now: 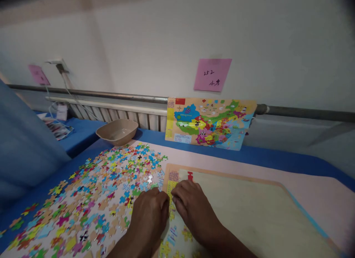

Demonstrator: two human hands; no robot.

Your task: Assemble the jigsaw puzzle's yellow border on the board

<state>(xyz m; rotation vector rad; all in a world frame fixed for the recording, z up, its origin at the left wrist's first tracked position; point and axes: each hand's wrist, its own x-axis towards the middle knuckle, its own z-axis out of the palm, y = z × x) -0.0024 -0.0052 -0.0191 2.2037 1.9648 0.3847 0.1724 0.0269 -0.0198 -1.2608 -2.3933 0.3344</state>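
Note:
My left hand (149, 211) and my right hand (191, 210) rest side by side on the left edge of a wooden puzzle board (249, 210). Both hands have their fingers curled down and pressed together over the yellow strip of fitted pieces (170, 186); whatever lies under the fingertips is hidden. Several fitted pieces (177, 237) show between my wrists. A wide scatter of loose coloured puzzle pieces (91, 198) lies to the left of my left hand.
A finished map picture (209, 123) leans against the radiator at the back. A tan bowl (118, 131) stands at the back left. A pink note (212, 74) is stuck on the wall. Blue fabric (24, 147) rises at the left.

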